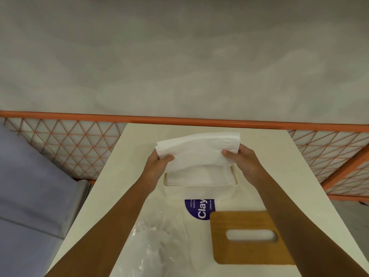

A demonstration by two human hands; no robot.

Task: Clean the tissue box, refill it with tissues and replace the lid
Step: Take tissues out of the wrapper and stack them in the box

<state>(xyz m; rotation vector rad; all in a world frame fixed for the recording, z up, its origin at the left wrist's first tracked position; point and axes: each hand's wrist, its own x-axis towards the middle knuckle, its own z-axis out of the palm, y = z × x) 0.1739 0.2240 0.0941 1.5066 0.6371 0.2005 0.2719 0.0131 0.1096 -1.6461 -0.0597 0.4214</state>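
A white tissue box [199, 191] stands open on the white table, with some tissues lying inside it. Just above its opening I hold a thick stack of white tissues [197, 149]. My left hand [157, 166] grips the stack's left end and my right hand [242, 161] grips its right end, thumbs on top. The stack sags slightly toward the box. The wooden lid [245, 236] with its oval slot lies flat on the table, nearer to me and to the right of the box.
A crumpled clear plastic wrapper [157, 240] lies near the front left of the table [123, 176]. A purple round sticker [200, 209] is on the tabletop before the box. An orange mesh railing [69, 144] runs behind the table; a grey cushion [30, 186] sits left.
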